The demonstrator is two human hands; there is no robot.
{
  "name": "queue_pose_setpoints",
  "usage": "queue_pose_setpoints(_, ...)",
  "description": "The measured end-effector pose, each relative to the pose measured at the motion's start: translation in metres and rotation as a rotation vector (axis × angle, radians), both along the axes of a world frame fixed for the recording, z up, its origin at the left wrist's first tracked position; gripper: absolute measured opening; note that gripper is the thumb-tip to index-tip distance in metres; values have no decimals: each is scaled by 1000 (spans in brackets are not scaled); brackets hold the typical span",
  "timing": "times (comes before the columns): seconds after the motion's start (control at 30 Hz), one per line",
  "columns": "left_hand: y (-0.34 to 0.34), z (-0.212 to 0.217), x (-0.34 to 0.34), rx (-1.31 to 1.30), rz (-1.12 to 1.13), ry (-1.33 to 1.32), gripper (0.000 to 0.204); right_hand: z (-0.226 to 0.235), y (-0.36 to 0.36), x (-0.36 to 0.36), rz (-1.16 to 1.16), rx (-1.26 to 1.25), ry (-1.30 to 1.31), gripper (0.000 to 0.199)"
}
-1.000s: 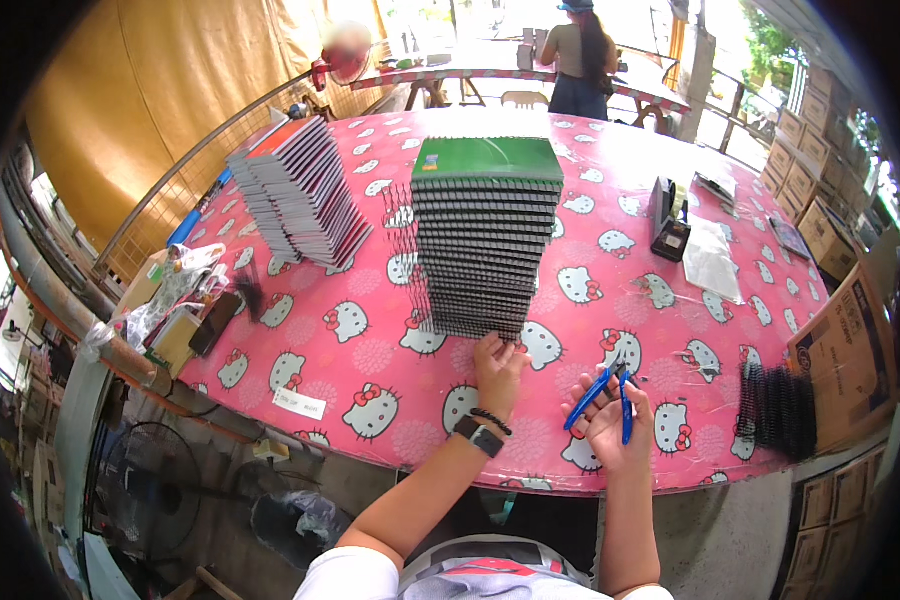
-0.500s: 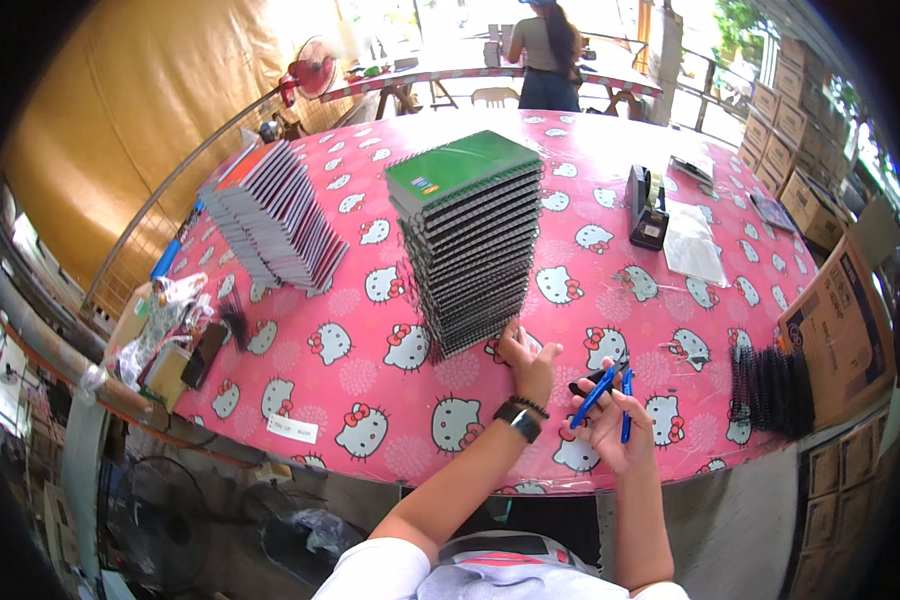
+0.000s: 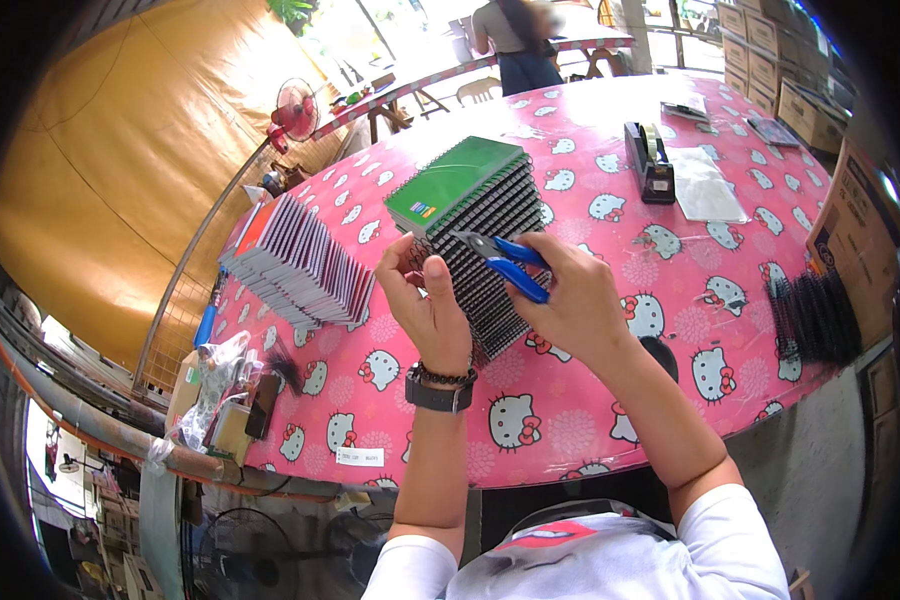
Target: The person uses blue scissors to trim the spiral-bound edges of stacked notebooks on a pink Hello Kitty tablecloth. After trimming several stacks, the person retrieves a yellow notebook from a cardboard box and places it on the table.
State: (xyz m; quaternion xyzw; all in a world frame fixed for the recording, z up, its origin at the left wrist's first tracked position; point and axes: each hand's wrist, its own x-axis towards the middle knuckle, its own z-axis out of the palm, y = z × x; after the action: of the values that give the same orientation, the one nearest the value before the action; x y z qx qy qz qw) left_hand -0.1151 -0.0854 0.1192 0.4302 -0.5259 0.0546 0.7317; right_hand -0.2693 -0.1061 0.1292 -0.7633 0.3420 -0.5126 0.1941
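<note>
A tall stack of spiral-bound notebooks with black coils and a green top cover stands mid-table. My right hand is closed round the blue handles of small wire cutters. Their grey jaws point left, at the coils near the top of the stack's front corner. My left hand is raised at that same corner, thumb and fingers apart. Its fingertips are beside the upper coils; whether they touch them I cannot tell. A dark watch and a beaded bracelet are on my left wrist.
A leaning notebook stack with an orange top is at left, near a box of plastic-wrapped odds and ends. A tape dispenser and white sheet lie right, black coils by a carton. A person stands beyond.
Both hands have risen from the table's near side to the upper part of the stack. The cutters, loosely held before, are now gripped and point left. The view has shifted and tilted.
</note>
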Motion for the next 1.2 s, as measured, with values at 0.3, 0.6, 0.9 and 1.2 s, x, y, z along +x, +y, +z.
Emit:
queue_pose_setpoints(0.3, -12, 2, 3, -19, 107, -43, 30, -3, -8, 13, -141, -174, 113, 51)
queue_pose_setpoints(0.6, -9, 1, 8, 4, 294, -225, 31, 11, -1, 14, -89, 15, 270, 31)
queue_pose_setpoints(0.9, -11, 4, 7, 45, 356, -214, 32, -5, -8, 9, -218, -316, 160, 31)
queue_pose_setpoints(1.2, -13, 2, 7, 8, 399, -243, 35, 3, 1, 9, -56, 92, 296, 30)
